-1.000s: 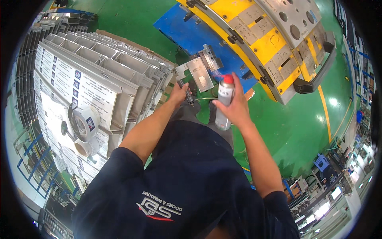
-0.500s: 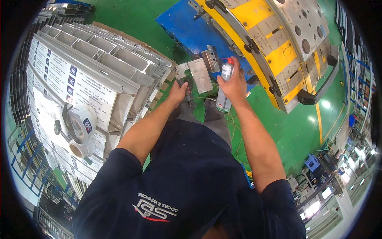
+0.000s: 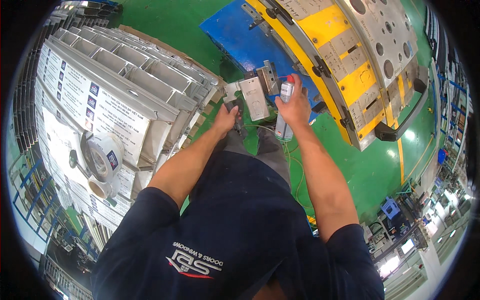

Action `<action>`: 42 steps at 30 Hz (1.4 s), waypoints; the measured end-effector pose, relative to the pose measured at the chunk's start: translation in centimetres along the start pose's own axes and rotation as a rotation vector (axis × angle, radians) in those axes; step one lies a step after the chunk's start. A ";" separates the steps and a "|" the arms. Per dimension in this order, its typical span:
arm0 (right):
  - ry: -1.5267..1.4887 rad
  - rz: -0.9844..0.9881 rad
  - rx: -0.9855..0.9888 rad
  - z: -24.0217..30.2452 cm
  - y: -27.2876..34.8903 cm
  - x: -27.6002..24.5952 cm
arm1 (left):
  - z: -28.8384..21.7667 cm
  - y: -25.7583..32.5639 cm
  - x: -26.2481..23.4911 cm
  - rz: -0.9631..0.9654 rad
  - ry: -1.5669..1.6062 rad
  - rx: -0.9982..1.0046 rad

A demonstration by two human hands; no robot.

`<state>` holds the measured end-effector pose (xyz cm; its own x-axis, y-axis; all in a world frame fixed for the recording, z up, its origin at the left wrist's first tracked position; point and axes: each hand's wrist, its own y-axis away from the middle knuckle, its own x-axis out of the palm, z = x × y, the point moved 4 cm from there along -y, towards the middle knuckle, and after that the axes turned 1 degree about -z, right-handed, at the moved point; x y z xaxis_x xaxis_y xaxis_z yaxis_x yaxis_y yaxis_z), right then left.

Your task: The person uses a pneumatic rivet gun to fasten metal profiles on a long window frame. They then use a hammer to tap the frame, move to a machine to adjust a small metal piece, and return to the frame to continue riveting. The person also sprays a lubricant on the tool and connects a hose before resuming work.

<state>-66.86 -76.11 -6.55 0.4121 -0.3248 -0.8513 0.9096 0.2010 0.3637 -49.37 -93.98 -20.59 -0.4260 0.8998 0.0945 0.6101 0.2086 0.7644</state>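
My left hand (image 3: 226, 120) is closed around a dark hand tool (image 3: 238, 111). The tool's exact kind is hard to make out, since my fingers cover part of it. In my right hand (image 3: 297, 106) is an upright white-and-grey spray can (image 3: 285, 131), my index finger at its red top (image 3: 290, 78). A thin red tube points left from that top toward a bent metal bracket (image 3: 269, 76). Between my hands, beside the tool, sits a silver rectangular metal plate (image 3: 255, 100).
At left stands a stack of aluminium frames (image 3: 100, 115) with label-printed film, carrying a tape roll in a dispenser (image 3: 102, 157). A blue panel (image 3: 230, 32) lies ahead. A yellow-and-steel fixture (image 3: 337, 60) with a black handle (image 3: 400, 127) fills the right. Thin hose (image 3: 298, 190) trails on the green floor.
The view has shifted slightly, so the surroundings sit a little lower in the picture. Both hands keep the same holds, on the dark tool and the spray can.
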 end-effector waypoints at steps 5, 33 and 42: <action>0.017 0.052 0.021 1.4 -0.3 -0.7 | 0.5 -0.4 -0.3 -0.014 -0.009 -0.033; -0.100 0.006 -0.065 2.9 -4.3 0.0 | -0.4 0.1 -0.3 -0.025 -0.040 -0.042; -0.033 0.020 -0.047 0.7 -1.8 0.1 | -0.1 0.0 -0.3 -0.002 0.026 -0.019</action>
<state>-68.38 -77.12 -7.04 0.4328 -0.3503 -0.8307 0.8978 0.2507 0.3620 -49.32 -94.25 -20.61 -0.4441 0.8893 0.1093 0.5970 0.2028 0.7762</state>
